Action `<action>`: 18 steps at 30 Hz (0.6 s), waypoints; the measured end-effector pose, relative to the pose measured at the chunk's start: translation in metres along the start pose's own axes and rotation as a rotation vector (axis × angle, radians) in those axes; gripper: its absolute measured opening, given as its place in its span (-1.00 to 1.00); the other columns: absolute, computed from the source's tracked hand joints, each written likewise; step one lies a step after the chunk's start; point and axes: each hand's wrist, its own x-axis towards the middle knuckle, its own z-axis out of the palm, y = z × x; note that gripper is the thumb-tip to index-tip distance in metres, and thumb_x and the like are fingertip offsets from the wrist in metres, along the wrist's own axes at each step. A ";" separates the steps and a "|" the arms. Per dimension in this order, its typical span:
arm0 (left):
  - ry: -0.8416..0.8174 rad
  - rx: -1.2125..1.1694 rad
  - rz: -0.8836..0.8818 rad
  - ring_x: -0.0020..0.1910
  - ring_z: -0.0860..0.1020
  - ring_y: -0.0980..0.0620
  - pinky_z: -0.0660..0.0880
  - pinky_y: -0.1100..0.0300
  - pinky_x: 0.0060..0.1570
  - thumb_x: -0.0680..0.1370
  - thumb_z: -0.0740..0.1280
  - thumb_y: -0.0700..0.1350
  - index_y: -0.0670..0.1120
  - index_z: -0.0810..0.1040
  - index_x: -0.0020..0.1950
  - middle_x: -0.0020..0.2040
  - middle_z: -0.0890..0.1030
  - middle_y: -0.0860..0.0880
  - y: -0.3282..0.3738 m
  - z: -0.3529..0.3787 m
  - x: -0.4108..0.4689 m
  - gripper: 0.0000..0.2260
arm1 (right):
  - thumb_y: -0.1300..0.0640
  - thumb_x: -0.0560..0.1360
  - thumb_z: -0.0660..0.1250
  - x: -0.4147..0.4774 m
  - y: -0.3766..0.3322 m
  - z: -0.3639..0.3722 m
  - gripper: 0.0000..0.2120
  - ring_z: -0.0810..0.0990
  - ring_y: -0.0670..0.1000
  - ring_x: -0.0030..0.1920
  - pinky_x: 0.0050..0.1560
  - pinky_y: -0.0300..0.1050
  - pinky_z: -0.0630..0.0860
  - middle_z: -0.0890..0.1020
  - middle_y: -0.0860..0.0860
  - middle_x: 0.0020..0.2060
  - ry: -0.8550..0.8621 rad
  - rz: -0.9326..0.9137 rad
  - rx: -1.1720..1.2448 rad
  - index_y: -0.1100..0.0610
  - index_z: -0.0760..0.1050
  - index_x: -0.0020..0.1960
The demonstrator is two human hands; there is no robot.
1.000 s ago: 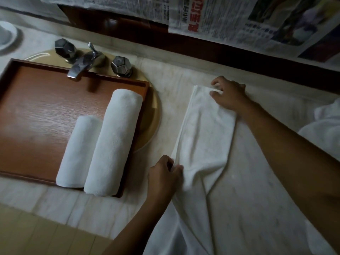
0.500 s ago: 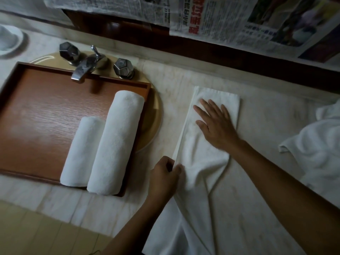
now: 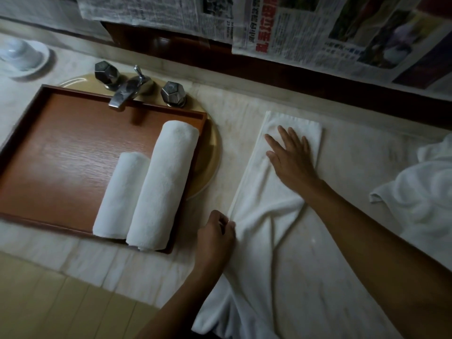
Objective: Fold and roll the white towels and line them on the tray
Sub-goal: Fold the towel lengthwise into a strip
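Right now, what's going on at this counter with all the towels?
A person is folding a white towel lengthwise on the marble counter. The right hand lies flat on its far end, pressing it down. The left hand pinches its left edge closer to the person. The near end is rumpled. A shorter roll and a longer roll lie side by side on the wooden tray. Loose towels sit at the right.

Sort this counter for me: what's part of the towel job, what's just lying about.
Job: flat towel, pinched by left hand, pressed by right hand; short roll and long roll on tray; towel heap at right.
Lying about: tap, cup, newspapers.
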 end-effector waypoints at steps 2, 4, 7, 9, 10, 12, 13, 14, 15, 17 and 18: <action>-0.008 0.020 0.022 -0.26 0.56 0.10 0.41 0.37 -0.40 0.64 0.35 -0.05 0.00 0.47 -0.03 -0.22 0.60 0.03 -0.002 0.000 0.001 -0.90 | -0.06 0.63 0.28 -0.017 -0.015 -0.004 -0.52 0.25 0.19 0.56 0.52 0.31 0.16 0.35 0.15 0.53 0.109 -0.039 0.071 0.04 0.40 0.51; -0.027 0.010 0.022 -0.22 0.58 0.07 0.49 0.23 -0.30 0.65 0.34 -0.05 -0.01 0.47 -0.02 -0.19 0.60 0.02 -0.002 -0.002 0.001 -0.91 | -0.11 0.60 0.25 -0.040 -0.029 0.000 -0.54 0.35 0.14 0.51 0.51 0.26 0.18 0.44 0.09 0.46 0.102 -0.136 0.126 0.04 0.47 0.44; -0.078 -0.075 -0.043 -0.12 0.61 0.01 0.59 0.08 -0.15 0.62 0.38 0.00 -0.01 0.51 0.04 -0.10 0.60 0.03 0.005 -0.010 -0.003 -0.89 | -0.23 0.63 0.00 -0.065 -0.035 0.008 -0.45 0.12 0.02 0.62 0.56 0.24 0.01 0.23 -0.07 0.61 -0.105 -0.155 0.101 -0.09 0.31 0.55; -0.238 -0.271 -0.179 -0.10 0.67 -0.01 0.65 0.08 -0.11 0.57 0.46 0.06 -0.03 0.58 0.12 -0.05 0.66 0.00 0.011 -0.020 -0.006 -0.78 | -0.25 0.64 -0.08 -0.066 -0.028 0.009 -0.43 -0.01 -0.04 0.64 0.58 0.20 -0.06 0.10 -0.13 0.64 -0.145 -0.153 0.082 -0.14 0.19 0.61; -0.366 -0.388 -0.265 -0.10 0.71 -0.03 0.68 0.05 -0.06 0.55 0.48 0.05 -0.07 0.62 0.14 -0.04 0.71 -0.04 0.014 -0.024 -0.007 -0.74 | -0.26 0.64 -0.09 -0.063 -0.026 0.008 -0.43 -0.03 -0.05 0.64 0.59 0.18 -0.08 0.07 -0.15 0.65 -0.160 -0.149 0.078 -0.16 0.16 0.61; -0.602 -0.463 -0.331 -0.06 0.73 -0.03 0.66 0.04 0.07 0.53 0.50 0.01 -0.14 0.68 0.13 -0.04 0.75 -0.07 0.016 -0.031 -0.012 -0.73 | -0.28 0.63 -0.11 -0.059 -0.025 0.007 -0.42 -0.07 -0.07 0.64 0.60 0.17 -0.09 0.03 -0.17 0.65 -0.186 -0.136 0.073 -0.18 0.12 0.62; -0.660 -0.448 -0.304 -0.01 0.72 -0.04 0.64 0.03 0.14 0.54 0.49 0.01 -0.16 0.69 0.11 -0.02 0.75 -0.07 0.013 -0.032 -0.014 -0.73 | -0.28 0.63 -0.12 -0.059 -0.026 0.007 -0.41 -0.07 -0.07 0.64 0.60 0.16 -0.10 0.02 -0.18 0.65 -0.192 -0.127 0.066 -0.19 0.11 0.62; -0.690 -0.476 -0.280 0.04 0.71 -0.07 0.61 -0.01 0.19 0.54 0.48 0.00 -0.18 0.68 0.13 0.02 0.75 -0.09 0.010 -0.033 -0.017 -0.72 | -0.29 0.62 -0.12 -0.058 -0.026 0.007 -0.41 -0.08 -0.07 0.64 0.60 0.16 -0.10 0.01 -0.18 0.65 -0.195 -0.122 0.062 -0.19 0.11 0.62; -0.715 -0.566 -0.290 0.10 0.69 -0.12 0.59 -0.04 0.21 0.56 0.45 -0.03 -0.21 0.67 0.18 0.08 0.73 -0.13 0.008 -0.034 -0.020 -0.70 | -0.29 0.62 -0.13 -0.058 -0.026 0.007 -0.41 -0.08 -0.07 0.64 0.60 0.16 -0.10 0.01 -0.18 0.65 -0.199 -0.119 0.062 -0.20 0.10 0.62; -0.782 -0.795 -0.400 0.14 0.67 -0.20 0.60 -0.02 0.13 0.59 0.41 -0.09 -0.25 0.60 0.30 0.17 0.69 -0.22 0.002 -0.037 -0.025 -0.66 | -0.30 0.61 -0.14 -0.057 -0.025 0.006 -0.40 -0.08 -0.07 0.64 0.60 0.16 -0.10 0.01 -0.17 0.65 -0.210 -0.120 0.058 -0.20 0.09 0.63; -0.810 -0.839 -0.430 0.12 0.67 -0.21 0.61 -0.01 0.09 0.60 0.39 -0.11 -0.25 0.58 0.32 0.18 0.68 -0.24 -0.001 -0.040 -0.027 -0.66 | -0.31 0.61 -0.15 -0.057 -0.025 0.006 -0.39 -0.08 -0.06 0.64 0.60 0.16 -0.11 0.00 -0.17 0.65 -0.215 -0.120 0.056 -0.20 0.08 0.63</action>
